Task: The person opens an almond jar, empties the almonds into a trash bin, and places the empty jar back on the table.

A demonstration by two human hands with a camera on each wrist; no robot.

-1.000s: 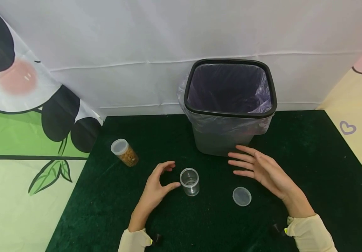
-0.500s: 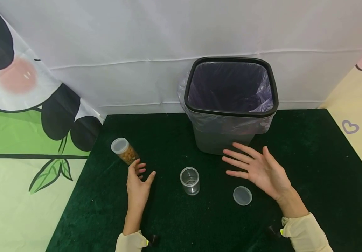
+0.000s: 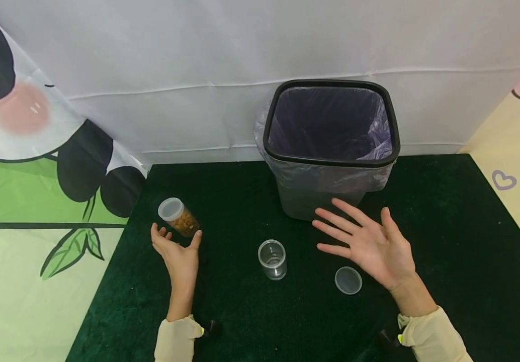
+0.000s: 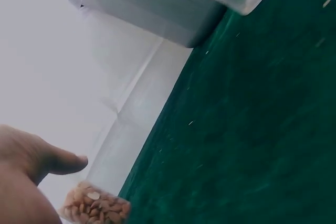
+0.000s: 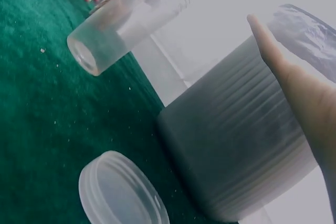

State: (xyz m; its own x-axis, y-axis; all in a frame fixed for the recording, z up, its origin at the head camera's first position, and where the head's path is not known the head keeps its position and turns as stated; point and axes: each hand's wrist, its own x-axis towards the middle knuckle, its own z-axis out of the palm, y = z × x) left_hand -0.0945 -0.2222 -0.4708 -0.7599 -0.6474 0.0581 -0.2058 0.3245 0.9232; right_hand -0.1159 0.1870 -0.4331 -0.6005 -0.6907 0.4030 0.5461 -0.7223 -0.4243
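My left hand is spread around the near side of a clear jar with brown kernels in it and a whitish lid on top. Thumb and fingers reach to either side of this jar, not closed on it. In the left wrist view the kernels show just beyond the thumb. An uncovered transparent jar stands upright at mid-table, with nothing visible inside. Its right-hand neighbour is a loose round lid, lying flat. My right hand, palm up and fingers spread, hovers beyond that lid and holds nothing.
A grey bin with a black rim and a plastic liner stands at the back, close behind my right fingers. Dark green cloth covers the table. A white sheet hangs along the back edge, and printed panels flank both sides.
My left hand has moved left from beside the uncovered jar to the jar of kernels. My right hand has shifted slightly left and turned its palm further up.
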